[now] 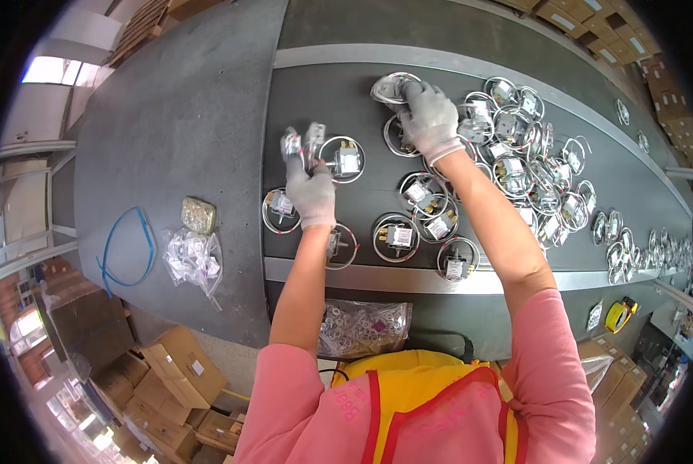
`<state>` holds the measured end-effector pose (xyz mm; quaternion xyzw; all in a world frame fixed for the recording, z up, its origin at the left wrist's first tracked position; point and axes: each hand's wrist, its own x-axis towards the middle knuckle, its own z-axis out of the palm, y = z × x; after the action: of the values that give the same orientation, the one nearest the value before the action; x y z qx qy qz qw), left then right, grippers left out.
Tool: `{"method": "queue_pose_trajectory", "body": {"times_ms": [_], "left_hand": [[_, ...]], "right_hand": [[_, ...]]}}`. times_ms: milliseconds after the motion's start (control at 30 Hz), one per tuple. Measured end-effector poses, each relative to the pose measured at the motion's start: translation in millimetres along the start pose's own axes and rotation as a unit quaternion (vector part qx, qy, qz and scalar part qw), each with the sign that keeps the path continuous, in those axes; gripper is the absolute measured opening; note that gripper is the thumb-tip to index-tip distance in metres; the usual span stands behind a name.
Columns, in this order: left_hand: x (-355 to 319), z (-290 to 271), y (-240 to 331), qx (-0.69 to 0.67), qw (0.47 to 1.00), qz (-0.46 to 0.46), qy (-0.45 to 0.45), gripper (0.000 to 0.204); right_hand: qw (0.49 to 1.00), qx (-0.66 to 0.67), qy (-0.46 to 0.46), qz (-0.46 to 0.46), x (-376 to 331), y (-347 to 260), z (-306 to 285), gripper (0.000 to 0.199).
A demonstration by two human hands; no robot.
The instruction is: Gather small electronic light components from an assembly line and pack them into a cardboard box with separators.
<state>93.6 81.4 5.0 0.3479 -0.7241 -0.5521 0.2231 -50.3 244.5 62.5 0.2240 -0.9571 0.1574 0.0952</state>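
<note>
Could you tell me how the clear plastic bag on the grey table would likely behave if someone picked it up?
The clear plastic bag looks crumpled and slack, so it would probably sag. Its small shiny contents would likely shift and bunch at the bottom. It seems light.

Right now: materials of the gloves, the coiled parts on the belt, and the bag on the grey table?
Left hand and right hand: gloves, grey-white knit fabric, matte. Coiled parts: thin shiny tubing, likely metal, around small boxy bodies, material unclear. Belt: dark, matte, perhaps rubber. Bag: clear, crinkled, glossy plastic film.

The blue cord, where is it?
In the head view the blue cord lies looped on the grey table at the person's far left, just left of a clear plastic bag of small parts.
</note>
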Motion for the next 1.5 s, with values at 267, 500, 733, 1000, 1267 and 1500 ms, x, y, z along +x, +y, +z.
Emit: {"method": "queue_pose_trajectory", "body": {"times_ms": [267, 500, 733, 1000, 1267, 1500], "left_hand": [[-24.4, -35.8, 13.8, 0.030, 0.998, 0.008, -0.054, 0.014], [-7.4, -56.2, -0.2, 0.404, 0.817, 0.349, -0.219, 0.021], [-3.9, -46.5, 4.8, 0.404, 0.818, 0.347, -0.219, 0.020], [-15.7, -38.5, 6.4, 0.385, 0.852, 0.306, -0.181, 0.022], [-12.5, -53.3, 41.2, -0.354, 0.865, -0.255, -0.247, 0.020], [-20.3, -36.1, 43.9, -0.407, 0.872, -0.208, -0.178, 0.019]], "right_hand": [[0.935, -0.079, -0.129, -0.320, 9.2, 8.3, 29.4, 0.029], [0.944, -0.017, -0.246, -0.220, 14.8, -13.0, -20.7, 0.031], [0.971, 0.135, -0.034, -0.196, -44.1, 3.3, -24.8, 0.029], [0.842, 0.520, -0.111, 0.088, -73.9, 21.4, -28.0, 0.012], [0.968, 0.230, -0.066, -0.074, -60.1, 34.1, -2.0, 0.022], [0.786, 0.562, -0.154, 0.206, -51.9, 8.0, -5.3, 0.016]]}}
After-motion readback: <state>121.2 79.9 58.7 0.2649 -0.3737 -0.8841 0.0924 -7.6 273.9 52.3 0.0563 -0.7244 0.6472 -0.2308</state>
